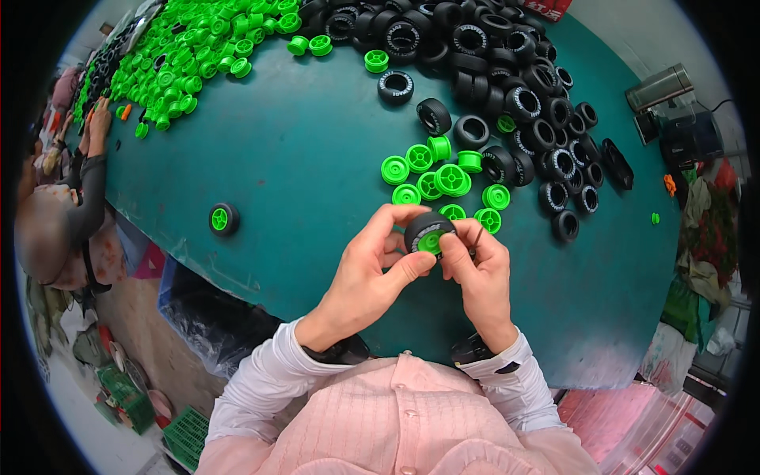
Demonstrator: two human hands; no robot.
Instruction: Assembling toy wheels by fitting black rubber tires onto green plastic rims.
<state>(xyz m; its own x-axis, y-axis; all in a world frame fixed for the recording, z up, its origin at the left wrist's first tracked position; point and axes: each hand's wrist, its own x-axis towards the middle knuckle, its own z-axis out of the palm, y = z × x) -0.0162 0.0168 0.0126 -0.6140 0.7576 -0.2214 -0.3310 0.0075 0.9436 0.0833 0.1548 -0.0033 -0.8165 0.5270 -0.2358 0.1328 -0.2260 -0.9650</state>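
Close in front of my body, both hands grip one toy wheel: a black rubber tyre (pixel 417 226) with a bright green plastic rim (pixel 432 240) sitting in it. My left hand (pixel 364 269) wraps the tyre's left side, thumb along its lower edge. My right hand (pixel 483 277) pinches it from the right, thumb pressed at the rim and tyre. Whether the rim is fully seated cannot be seen. Just beyond my fingers lie several loose green rims (pixel 453 180). Off to the left, a tyre with a green rim in it (pixel 224 219) rests alone on the table.
A big heap of black tyres (pixel 470 38) covers the far right of the green table (pixel 293 142). Green rims (pixel 166 79) pile up at the far left, near a co-worker's hand (pixel 99 127). A metal flask (pixel 659 87) stands by the right edge; a plastic-lined bin (pixel 207 317) is below left.
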